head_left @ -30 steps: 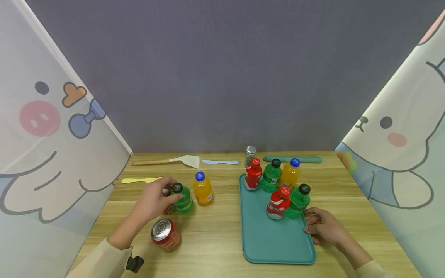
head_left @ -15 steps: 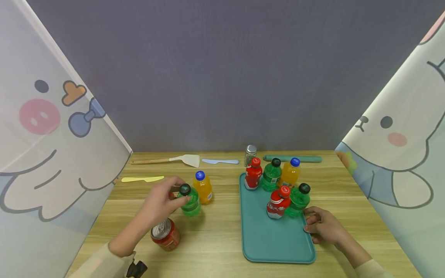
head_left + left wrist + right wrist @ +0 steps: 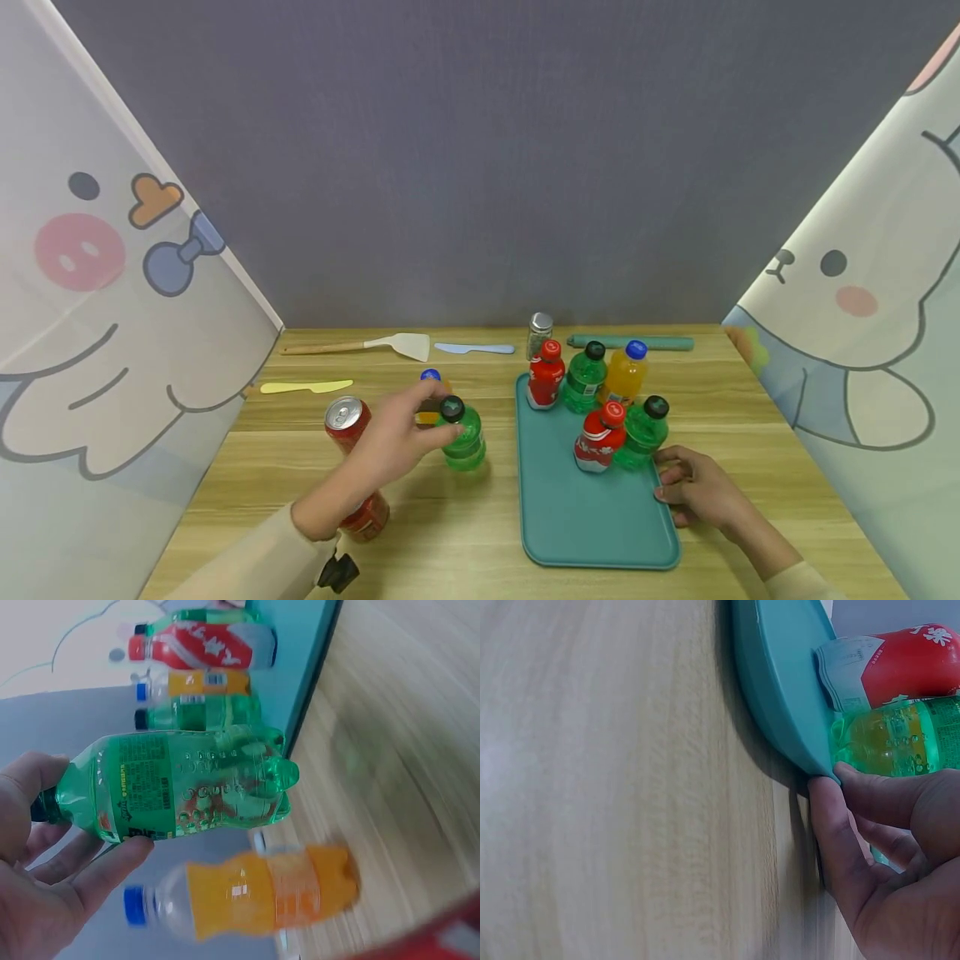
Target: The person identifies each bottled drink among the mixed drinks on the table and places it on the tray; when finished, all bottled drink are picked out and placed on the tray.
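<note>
My left hand (image 3: 393,437) grips a green soda bottle (image 3: 465,446) near its black cap. In the left wrist view this bottle (image 3: 172,784) hangs above the wood. Behind the hand stands a blue-capped orange drink bottle (image 3: 255,892), partly hidden in the head view. My right hand (image 3: 697,490) pinches the right rim of the teal tray (image 3: 592,529), thumb on top and fingers beneath in the right wrist view. On the tray's far half stand two red bottles (image 3: 598,442), two green bottles (image 3: 643,433) and an orange one (image 3: 625,375).
Two red cans (image 3: 348,419) stand at the left, one partly behind my left forearm. Along the back lie a spatula (image 3: 405,344), a blue knife (image 3: 474,348) and a teal rod (image 3: 637,342), near a shaker (image 3: 539,333). A yellow knife (image 3: 307,387) lies at the left.
My left hand has carried the green bottle rightward, past the front of the orange bottle. The farther red can has come into view behind it. My right hand and the tray have stayed put.
</note>
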The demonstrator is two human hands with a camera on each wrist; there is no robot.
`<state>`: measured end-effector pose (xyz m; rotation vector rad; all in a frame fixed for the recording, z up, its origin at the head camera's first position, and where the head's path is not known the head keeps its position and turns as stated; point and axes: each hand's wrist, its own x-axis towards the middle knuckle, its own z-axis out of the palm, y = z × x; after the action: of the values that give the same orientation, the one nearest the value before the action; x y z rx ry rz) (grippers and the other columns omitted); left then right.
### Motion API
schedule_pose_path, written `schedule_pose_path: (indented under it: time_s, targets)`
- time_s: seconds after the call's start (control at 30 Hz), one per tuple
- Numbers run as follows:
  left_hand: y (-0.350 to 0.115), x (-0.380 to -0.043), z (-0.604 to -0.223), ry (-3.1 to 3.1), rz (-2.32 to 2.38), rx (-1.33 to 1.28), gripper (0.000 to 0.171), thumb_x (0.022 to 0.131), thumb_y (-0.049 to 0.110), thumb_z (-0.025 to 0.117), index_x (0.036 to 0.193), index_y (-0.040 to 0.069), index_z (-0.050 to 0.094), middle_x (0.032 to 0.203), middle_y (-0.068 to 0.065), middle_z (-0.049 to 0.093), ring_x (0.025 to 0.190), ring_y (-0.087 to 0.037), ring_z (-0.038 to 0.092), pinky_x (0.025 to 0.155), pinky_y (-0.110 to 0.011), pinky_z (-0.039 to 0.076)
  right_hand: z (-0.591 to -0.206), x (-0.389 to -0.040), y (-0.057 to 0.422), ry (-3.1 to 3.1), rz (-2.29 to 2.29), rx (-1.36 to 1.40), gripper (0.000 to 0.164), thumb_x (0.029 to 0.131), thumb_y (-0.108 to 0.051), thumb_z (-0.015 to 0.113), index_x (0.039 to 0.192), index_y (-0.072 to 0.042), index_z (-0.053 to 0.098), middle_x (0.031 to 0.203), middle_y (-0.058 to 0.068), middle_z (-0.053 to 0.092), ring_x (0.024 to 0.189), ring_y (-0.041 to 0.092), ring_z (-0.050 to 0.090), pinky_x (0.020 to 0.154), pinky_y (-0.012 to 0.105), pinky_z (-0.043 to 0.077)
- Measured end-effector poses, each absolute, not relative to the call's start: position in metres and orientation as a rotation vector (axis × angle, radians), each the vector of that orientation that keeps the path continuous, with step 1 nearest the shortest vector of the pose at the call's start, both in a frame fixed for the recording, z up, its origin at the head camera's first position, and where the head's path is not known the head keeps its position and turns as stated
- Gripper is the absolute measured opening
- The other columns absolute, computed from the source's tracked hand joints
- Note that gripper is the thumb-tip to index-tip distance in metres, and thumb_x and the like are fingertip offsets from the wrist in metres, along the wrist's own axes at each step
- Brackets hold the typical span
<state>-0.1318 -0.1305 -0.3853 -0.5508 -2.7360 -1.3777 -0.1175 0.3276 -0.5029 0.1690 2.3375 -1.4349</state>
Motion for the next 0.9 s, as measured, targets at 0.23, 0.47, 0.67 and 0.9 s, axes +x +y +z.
schedule_pose_path:
  time_s: [0.23,0.47,0.67,0.9]
  targets:
    - [-0.092,-0.144,-0.392,-2.736,-1.440,-0.646,0.028,0.087,0.019,0.084,0.111,0.017,0.069,0.105,0.006,0.074,0.101,-0.014,0.071,0.084,-0.034,0.061,-0.506,-0.118,0.329,2.338,-1.438,0.175,0.058,0.086,0.003,0.076,0.138,0.007,0.050,0.102,0.017,0.059,0.081,0.026,0.063,0.059,0.042,0.061]
    - [-0.057,-0.159,-0.399,-2.778,-1.415,-0.725,0.031,0.088,0.026,0.083,0.114,0.014,0.070,0.111,0.001,0.075,0.105,-0.019,0.070,0.092,-0.041,0.059,-0.506,-0.118,0.329,2.328,-1.446,0.174,0.058,0.087,0.003,0.076,0.139,0.007,0.049,0.101,0.017,0.059,0.079,0.026,0.063,0.059,0.042,0.061]
    - [-0.033,-0.166,-0.404,-2.821,-1.341,-0.742,0.036,0.087,0.031,0.084,0.116,0.016,0.070,0.114,0.003,0.074,0.105,-0.015,0.068,0.093,-0.035,0.057,-0.504,-0.118,0.330,2.315,-1.451,0.162,0.059,0.087,0.001,0.076,0.139,0.008,0.049,0.102,0.017,0.058,0.080,0.026,0.062,0.059,0.042,0.061]
    - [-0.016,-0.168,-0.411,-2.820,-1.359,-0.773,0.034,0.086,0.030,0.085,0.113,0.016,0.069,0.107,0.005,0.073,0.100,-0.011,0.066,0.086,-0.024,0.056,-0.503,-0.119,0.330,2.322,-1.443,0.111,0.059,0.087,-0.001,0.077,0.138,0.010,0.049,0.100,0.017,0.059,0.083,0.025,0.062,0.060,0.041,0.061]
